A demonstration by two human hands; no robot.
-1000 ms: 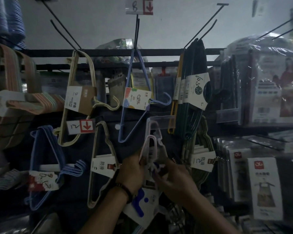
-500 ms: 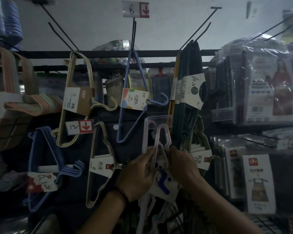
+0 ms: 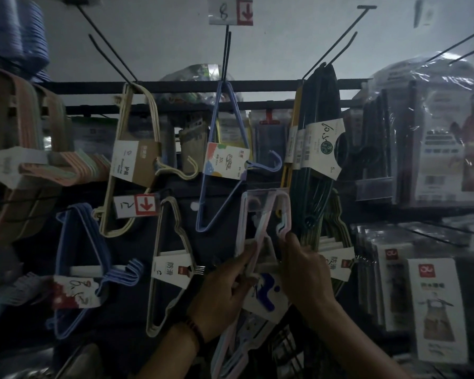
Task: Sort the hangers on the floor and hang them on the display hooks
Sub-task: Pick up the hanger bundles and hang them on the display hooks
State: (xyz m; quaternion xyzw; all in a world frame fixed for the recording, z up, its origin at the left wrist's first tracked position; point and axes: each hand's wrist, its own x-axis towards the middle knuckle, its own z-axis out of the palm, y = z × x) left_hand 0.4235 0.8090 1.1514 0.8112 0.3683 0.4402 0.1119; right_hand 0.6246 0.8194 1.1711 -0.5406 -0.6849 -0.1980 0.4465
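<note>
- Holding a bundle of pink hangers [image 3: 258, 236] up in front of the rack, both hands are clamped on it. The left hand [image 3: 222, 294] grips its left side. The right hand [image 3: 304, 272] pinches the curved end near the top.
- The bundle has gone up. A second ago its top was low, down by the hands. Now its top reaches the clear tag holder [image 3: 260, 199] in the middle of the rack.
- A white label [image 3: 266, 295] with blue shapes sits on the bundle, between the two hands. The rest of the bundle hangs down below them.
- I think this means the bundle is being put on a hook behind that clear tag holder. It is too dark to tell if it is on the hook yet. If it is not, the hands must keep holding on.
- Just up and to the left hangs a blue hanger pack [image 3: 219, 165]. Just to the right hang dark green hangers [image 3: 318, 160]. A beige hanger [image 3: 173, 258] hangs lower down, left of the left hand.
- The floor is not in view, so I cannot tell how many hangers are left to sort.
</note>
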